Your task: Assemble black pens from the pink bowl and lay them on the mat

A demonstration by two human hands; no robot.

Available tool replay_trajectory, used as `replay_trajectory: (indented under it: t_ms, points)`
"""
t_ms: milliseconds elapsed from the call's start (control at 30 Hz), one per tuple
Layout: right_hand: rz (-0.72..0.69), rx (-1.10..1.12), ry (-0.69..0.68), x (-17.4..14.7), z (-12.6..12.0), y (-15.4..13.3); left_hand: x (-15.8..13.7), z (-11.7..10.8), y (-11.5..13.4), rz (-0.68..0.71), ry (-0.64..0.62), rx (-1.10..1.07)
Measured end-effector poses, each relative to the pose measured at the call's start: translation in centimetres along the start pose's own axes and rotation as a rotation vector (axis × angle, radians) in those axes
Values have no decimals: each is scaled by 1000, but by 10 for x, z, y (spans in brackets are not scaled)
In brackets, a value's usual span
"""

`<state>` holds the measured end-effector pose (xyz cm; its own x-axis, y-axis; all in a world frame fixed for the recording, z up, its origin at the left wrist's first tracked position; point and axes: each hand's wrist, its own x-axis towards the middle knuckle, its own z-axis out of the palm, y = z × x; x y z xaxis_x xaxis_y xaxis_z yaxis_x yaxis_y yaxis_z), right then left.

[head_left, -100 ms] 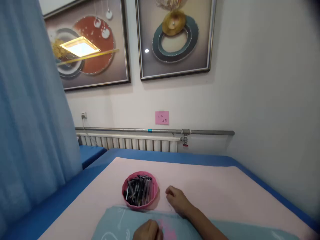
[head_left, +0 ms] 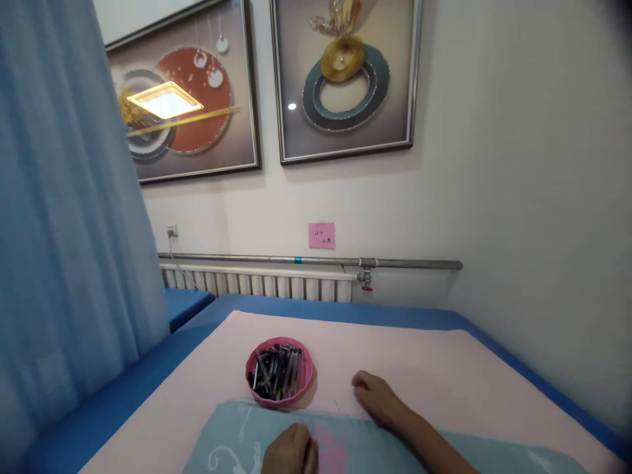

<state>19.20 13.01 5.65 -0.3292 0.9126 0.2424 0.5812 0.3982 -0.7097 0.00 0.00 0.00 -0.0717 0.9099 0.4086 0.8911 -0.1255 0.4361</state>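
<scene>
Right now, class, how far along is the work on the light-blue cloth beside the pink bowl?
Done: the light-blue cloth lies spread on the pink sheet. In hand: left hand rests on it, right hand at its far edge. Left: the pens in the pink bowl look untouched.

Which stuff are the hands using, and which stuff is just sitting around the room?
In use:
left hand resting on the teal cloth
right hand at the cloth's far edge
pink bowl of dark pens, nearest the hands

Just there:
two framed pictures
pink sticky note
radiator
blue curtain
</scene>
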Motion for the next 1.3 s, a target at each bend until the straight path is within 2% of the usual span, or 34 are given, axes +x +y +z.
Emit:
replay_trajectory:
  t_ms: [167,267,400,500,700,833,900,1000,1100,1133,1200,1300]
  points:
    - [15,-157,112,-50,-80,41,-3,-25,14,-58,-48,17]
    - [4,-263,181,-79,-104,58,-7,-33,18,-115,-36,12]
    - [-105,-660,170,-101,-108,63,-12,-39,19,-233,-21,59]
    - [-83,-764,140,-107,-104,57,-15,-43,16,-271,-20,102]
    - [64,-729,113,-111,-99,52,-15,-49,5,-384,-7,225]
    - [136,-645,-12,-106,-111,59,-15,-56,-7,-482,1,327]
    - [125,-591,-104,-101,-122,63,-17,-62,-13,-527,-1,377]
    - [118,-540,-147,-101,-134,65,-19,-68,-18,-564,-15,441]
    - [65,-479,-188,-117,-137,63,-19,-70,-19,-589,-39,486]
    - [2,-461,-208,-125,-136,63,-19,-70,-19,-598,-47,497]
    - [-72,-508,-134,-142,-134,64,-17,-70,-20,-617,-63,513]
    - [-57,-593,-4,-159,-132,73,-17,-70,-20,-649,-85,528]
